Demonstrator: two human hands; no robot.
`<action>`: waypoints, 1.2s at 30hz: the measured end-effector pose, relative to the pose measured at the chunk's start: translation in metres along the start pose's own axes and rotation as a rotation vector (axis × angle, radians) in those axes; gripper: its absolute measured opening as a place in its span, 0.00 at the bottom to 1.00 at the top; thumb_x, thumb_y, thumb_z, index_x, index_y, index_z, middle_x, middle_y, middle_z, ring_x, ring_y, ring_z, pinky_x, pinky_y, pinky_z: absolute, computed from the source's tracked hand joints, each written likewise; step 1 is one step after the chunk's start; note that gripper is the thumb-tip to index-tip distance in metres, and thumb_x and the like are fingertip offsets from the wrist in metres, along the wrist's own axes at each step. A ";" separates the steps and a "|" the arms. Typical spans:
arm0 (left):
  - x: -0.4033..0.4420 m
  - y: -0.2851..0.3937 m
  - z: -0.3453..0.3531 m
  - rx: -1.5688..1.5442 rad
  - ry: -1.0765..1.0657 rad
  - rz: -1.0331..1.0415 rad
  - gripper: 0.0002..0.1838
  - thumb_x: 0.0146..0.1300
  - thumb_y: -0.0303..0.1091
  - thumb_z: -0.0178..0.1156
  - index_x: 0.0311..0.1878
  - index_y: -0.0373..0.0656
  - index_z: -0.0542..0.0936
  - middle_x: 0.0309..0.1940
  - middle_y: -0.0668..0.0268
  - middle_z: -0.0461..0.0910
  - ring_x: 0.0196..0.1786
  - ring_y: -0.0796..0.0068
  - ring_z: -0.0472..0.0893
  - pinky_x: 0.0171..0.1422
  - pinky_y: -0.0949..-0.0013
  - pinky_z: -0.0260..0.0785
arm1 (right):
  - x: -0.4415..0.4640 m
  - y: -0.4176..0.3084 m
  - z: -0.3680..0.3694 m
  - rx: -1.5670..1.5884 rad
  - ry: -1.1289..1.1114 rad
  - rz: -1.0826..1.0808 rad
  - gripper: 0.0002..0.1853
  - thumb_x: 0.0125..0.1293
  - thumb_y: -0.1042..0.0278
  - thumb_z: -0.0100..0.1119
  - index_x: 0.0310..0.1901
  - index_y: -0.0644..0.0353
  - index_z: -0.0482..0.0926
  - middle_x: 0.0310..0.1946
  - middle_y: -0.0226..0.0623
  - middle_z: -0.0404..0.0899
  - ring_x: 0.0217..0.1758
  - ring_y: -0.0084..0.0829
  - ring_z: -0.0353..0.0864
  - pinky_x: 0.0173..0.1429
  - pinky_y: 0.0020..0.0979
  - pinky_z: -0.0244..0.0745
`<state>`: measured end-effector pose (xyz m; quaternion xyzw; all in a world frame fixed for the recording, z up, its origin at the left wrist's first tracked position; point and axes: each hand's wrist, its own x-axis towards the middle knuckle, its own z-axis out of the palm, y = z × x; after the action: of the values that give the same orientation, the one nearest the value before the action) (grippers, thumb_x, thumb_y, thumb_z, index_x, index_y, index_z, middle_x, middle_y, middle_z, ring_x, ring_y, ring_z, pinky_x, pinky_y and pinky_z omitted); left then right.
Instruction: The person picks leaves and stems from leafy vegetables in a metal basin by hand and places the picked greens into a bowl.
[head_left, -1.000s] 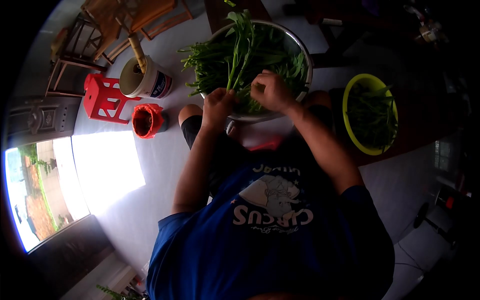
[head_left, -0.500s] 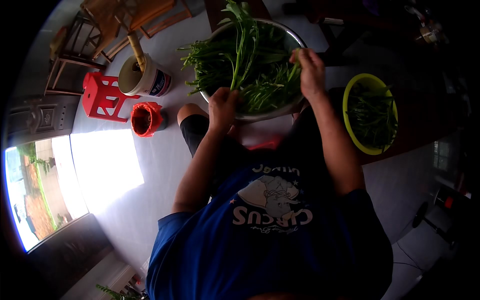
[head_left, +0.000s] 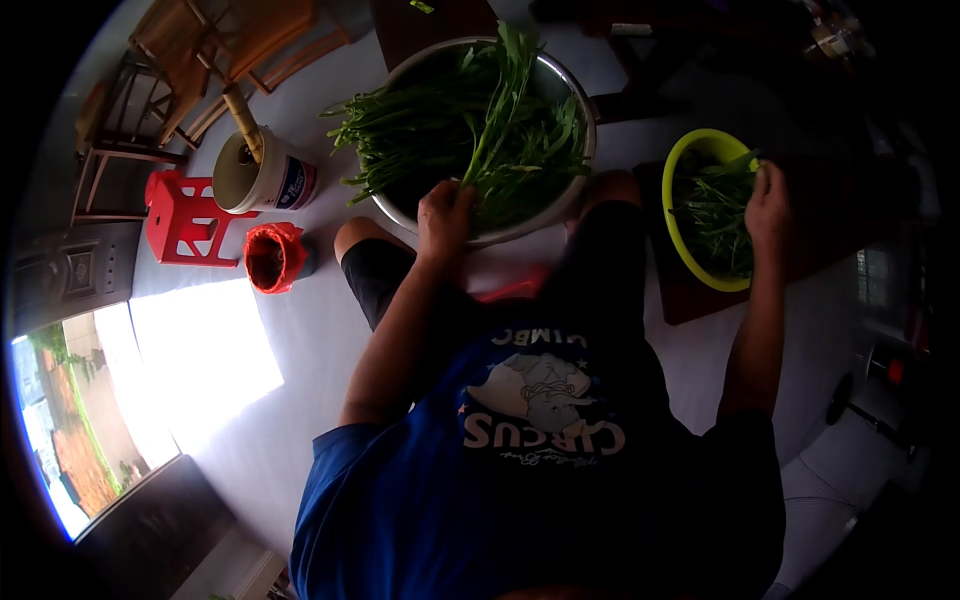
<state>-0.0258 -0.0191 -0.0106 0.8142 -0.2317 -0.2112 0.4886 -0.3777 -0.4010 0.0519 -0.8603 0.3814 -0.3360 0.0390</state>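
Note:
My left hand (head_left: 445, 218) is closed around the stems of a leafy green stalk (head_left: 492, 120), at the near edge of a large metal basin (head_left: 587, 112). Long green vegetables (head_left: 400, 135) fill the basin, and their stems stick out over its left rim. At the right, my right hand (head_left: 768, 205) is over the right rim of a yellow-green basket (head_left: 680, 240) with leafy greens (head_left: 715, 215) in it. Its fingers are pinched together near a bit of green; the dim light hides whether they hold it.
Left of the basin are a white bucket (head_left: 285, 185) with a bamboo piece (head_left: 243, 122), a red stool (head_left: 185, 215) and a small bin with a red bag (head_left: 275, 257). Wooden chairs (head_left: 175, 45) stand at the upper left. A dark low board (head_left: 680, 300) lies under the basket.
My right hand has moved from the basin's right side to the basket. My left hand stays on the stalk by the near rim. The view has shifted slightly.

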 end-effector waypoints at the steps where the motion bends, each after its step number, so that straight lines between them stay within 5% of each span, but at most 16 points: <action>1: 0.001 0.001 0.002 0.013 -0.011 0.009 0.17 0.67 0.40 0.63 0.42 0.31 0.84 0.33 0.51 0.86 0.36 0.59 0.86 0.46 0.61 0.75 | -0.017 0.021 0.012 -0.016 -0.117 -0.020 0.16 0.80 0.59 0.52 0.57 0.61 0.78 0.42 0.47 0.80 0.46 0.45 0.80 0.54 0.44 0.77; 4: 0.005 -0.008 0.007 0.011 -0.025 0.014 0.18 0.66 0.40 0.63 0.46 0.32 0.85 0.35 0.50 0.87 0.39 0.58 0.86 0.47 0.61 0.75 | -0.076 0.062 0.043 -0.220 -0.452 -0.101 0.18 0.76 0.55 0.58 0.56 0.59 0.79 0.48 0.48 0.78 0.55 0.54 0.76 0.59 0.55 0.72; 8: 0.004 -0.005 0.002 0.055 -0.032 0.039 0.19 0.66 0.39 0.66 0.50 0.30 0.86 0.36 0.58 0.88 0.38 0.76 0.83 0.46 0.69 0.75 | -0.083 0.045 0.040 -0.210 -0.320 -0.190 0.20 0.70 0.53 0.66 0.55 0.58 0.79 0.51 0.44 0.75 0.59 0.52 0.73 0.59 0.57 0.70; 13: 0.005 -0.007 0.002 -0.109 -0.025 -0.062 0.19 0.65 0.39 0.68 0.49 0.31 0.86 0.36 0.56 0.88 0.38 0.73 0.84 0.46 0.67 0.75 | -0.027 -0.049 0.024 -0.035 -0.100 -0.246 0.13 0.69 0.61 0.67 0.44 0.63 0.85 0.41 0.44 0.85 0.48 0.49 0.81 0.56 0.49 0.74; 16: 0.004 -0.010 0.002 -0.136 -0.009 -0.086 0.19 0.64 0.39 0.69 0.49 0.31 0.86 0.35 0.57 0.88 0.38 0.73 0.83 0.46 0.67 0.74 | -0.020 -0.118 0.051 0.213 -0.064 -0.167 0.12 0.66 0.64 0.71 0.42 0.65 0.85 0.36 0.45 0.85 0.42 0.43 0.84 0.47 0.40 0.78; 18: 0.001 -0.006 0.001 -0.152 -0.014 -0.110 0.19 0.64 0.39 0.69 0.49 0.31 0.86 0.35 0.57 0.88 0.38 0.73 0.83 0.46 0.67 0.74 | -0.026 -0.175 0.073 0.603 -0.300 0.165 0.13 0.67 0.60 0.71 0.41 0.64 0.86 0.34 0.40 0.88 0.34 0.30 0.87 0.40 0.31 0.80; 20: -0.001 -0.006 0.002 -0.158 -0.004 -0.122 0.19 0.64 0.39 0.68 0.49 0.30 0.86 0.35 0.57 0.88 0.38 0.73 0.83 0.46 0.67 0.74 | -0.034 -0.209 0.116 0.855 -0.399 0.230 0.16 0.69 0.58 0.71 0.44 0.64 0.84 0.32 0.38 0.88 0.32 0.26 0.86 0.37 0.28 0.80; 22: -0.004 0.000 -0.001 -0.148 -0.004 -0.130 0.19 0.64 0.38 0.68 0.49 0.30 0.86 0.35 0.57 0.88 0.38 0.73 0.83 0.46 0.67 0.74 | -0.028 -0.256 0.125 1.155 -0.486 0.540 0.13 0.71 0.60 0.69 0.40 0.64 0.82 0.31 0.33 0.85 0.29 0.22 0.82 0.34 0.24 0.77; 30: -0.014 0.010 -0.013 -0.434 -0.068 -0.260 0.17 0.68 0.34 0.66 0.52 0.29 0.85 0.41 0.58 0.88 0.41 0.74 0.84 0.51 0.71 0.75 | -0.029 -0.279 0.162 1.598 -0.589 0.757 0.07 0.73 0.68 0.63 0.39 0.62 0.81 0.33 0.38 0.86 0.32 0.23 0.83 0.33 0.26 0.78; 36: -0.010 0.001 -0.009 -0.505 -0.078 -0.294 0.16 0.66 0.33 0.67 0.50 0.30 0.86 0.37 0.62 0.87 0.38 0.76 0.82 0.47 0.70 0.73 | -0.033 -0.275 0.165 1.588 -0.592 0.872 0.05 0.72 0.70 0.62 0.41 0.63 0.81 0.35 0.39 0.87 0.31 0.24 0.82 0.36 0.25 0.79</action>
<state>-0.0284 -0.0070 -0.0048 0.6830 -0.0697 -0.3618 0.6306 -0.1199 -0.2157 -0.0049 -0.4149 0.3038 -0.2215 0.8286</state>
